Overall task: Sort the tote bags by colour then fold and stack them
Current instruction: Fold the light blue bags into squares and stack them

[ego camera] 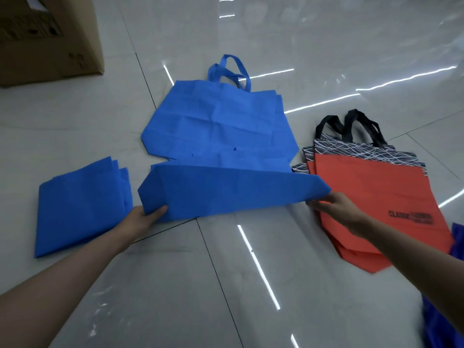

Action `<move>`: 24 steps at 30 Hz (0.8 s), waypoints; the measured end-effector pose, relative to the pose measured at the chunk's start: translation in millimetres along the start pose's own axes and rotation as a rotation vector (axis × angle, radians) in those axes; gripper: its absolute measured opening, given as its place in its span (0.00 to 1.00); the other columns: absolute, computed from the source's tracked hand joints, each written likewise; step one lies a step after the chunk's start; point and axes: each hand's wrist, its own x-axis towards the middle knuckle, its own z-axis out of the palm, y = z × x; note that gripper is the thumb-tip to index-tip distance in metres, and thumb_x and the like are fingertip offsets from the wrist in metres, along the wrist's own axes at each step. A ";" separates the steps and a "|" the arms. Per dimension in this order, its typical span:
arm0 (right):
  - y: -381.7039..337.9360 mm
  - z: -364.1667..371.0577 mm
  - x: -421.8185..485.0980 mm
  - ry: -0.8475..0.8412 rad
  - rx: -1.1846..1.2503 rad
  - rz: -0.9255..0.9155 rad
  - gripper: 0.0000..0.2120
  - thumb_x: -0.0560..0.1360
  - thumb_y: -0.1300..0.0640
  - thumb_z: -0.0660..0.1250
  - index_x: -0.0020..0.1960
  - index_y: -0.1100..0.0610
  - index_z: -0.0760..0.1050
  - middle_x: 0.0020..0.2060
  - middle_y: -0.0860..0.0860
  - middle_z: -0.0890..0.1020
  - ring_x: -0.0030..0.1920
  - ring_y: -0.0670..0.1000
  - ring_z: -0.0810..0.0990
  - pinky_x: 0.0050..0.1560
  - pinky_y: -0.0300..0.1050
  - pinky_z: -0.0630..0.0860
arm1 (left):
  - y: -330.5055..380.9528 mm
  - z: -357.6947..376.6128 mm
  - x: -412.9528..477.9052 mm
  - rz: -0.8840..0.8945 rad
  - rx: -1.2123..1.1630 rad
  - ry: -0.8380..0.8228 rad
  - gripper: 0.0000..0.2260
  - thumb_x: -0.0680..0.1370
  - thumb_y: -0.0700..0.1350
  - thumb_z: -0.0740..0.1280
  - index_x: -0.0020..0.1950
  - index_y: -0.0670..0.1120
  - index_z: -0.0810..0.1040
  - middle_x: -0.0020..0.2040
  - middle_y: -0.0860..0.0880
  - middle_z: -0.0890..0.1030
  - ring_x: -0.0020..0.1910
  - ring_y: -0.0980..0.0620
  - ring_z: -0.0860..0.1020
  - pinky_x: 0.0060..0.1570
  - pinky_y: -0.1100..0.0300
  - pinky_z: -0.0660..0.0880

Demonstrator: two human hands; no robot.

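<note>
A blue tote bag [216, 126] lies flat on the tiled floor with its handles pointing away from me. Its bottom edge is lifted off the floor and folded toward the handles. My left hand [144, 218] pinches the lifted edge at its left corner, thumb on top. My right hand [336, 205] pinches the same edge at its right corner. A folded stack of blue bags [80, 207] lies at the left. A pile of orange bags [376, 197] with black patterned tops and black handles lies at the right.
A cardboard box [50, 38] stands at the far left on the glossy tile floor [200, 285]. More blue fabric [447, 310] shows at the right edge near my right arm.
</note>
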 end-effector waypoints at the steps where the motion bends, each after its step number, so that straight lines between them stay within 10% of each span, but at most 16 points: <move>1: -1.3 6.5 6.2 0.020 0.034 -0.005 0.07 0.76 0.65 0.67 0.53 0.61 0.78 0.49 0.53 0.81 0.39 0.32 0.77 0.45 0.26 0.73 | -0.5 1.8 -0.7 -0.005 -0.022 0.025 0.21 0.76 0.55 0.64 0.64 0.43 0.74 0.58 0.48 0.77 0.57 0.48 0.75 0.59 0.54 0.70; 6: -7.9 28.4 33.3 0.216 -0.155 0.032 0.14 0.78 0.51 0.65 0.44 0.62 0.76 0.35 0.51 0.78 0.35 0.49 0.74 0.34 0.47 0.67 | -4.4 18.3 -0.9 0.015 -0.106 0.258 0.16 0.78 0.49 0.65 0.60 0.40 0.75 0.54 0.48 0.77 0.51 0.50 0.74 0.52 0.57 0.68; 12: -2.4 48.0 45.9 0.258 -0.436 0.352 0.18 0.76 0.47 0.64 0.34 0.59 0.68 0.33 0.56 0.75 0.39 0.58 0.75 0.35 0.47 0.65 | -4.1 40.6 -0.5 -0.091 0.210 0.491 0.21 0.77 0.48 0.67 0.63 0.38 0.66 0.61 0.38 0.73 0.57 0.40 0.73 0.53 0.50 0.69; 16: -2.9 60.7 43.6 0.281 -0.620 0.404 0.18 0.77 0.44 0.63 0.47 0.61 0.71 0.48 0.61 0.79 0.49 0.61 0.77 0.44 0.49 0.69 | 9.5 64.6 -6.6 0.320 0.800 0.575 0.25 0.75 0.48 0.68 0.68 0.39 0.67 0.67 0.38 0.68 0.66 0.38 0.68 0.63 0.43 0.65; 20: -14.2 80.1 42.9 0.551 -0.804 -0.087 0.22 0.75 0.48 0.62 0.63 0.62 0.68 0.61 0.64 0.73 0.60 0.64 0.71 0.58 0.56 0.67 | 17.5 89.0 7.8 0.622 1.004 0.385 0.22 0.77 0.51 0.64 0.68 0.41 0.72 0.70 0.39 0.68 0.69 0.39 0.68 0.64 0.40 0.63; 24: -22.2 133.0 44.4 0.302 -0.861 -0.493 0.21 0.77 0.46 0.54 0.64 0.55 0.71 0.65 0.60 0.74 0.61 0.67 0.74 0.57 0.64 0.72 | 17.7 105.0 20.5 0.520 1.050 0.269 0.28 0.78 0.57 0.48 0.72 0.44 0.66 0.74 0.41 0.62 0.73 0.41 0.62 0.68 0.41 0.58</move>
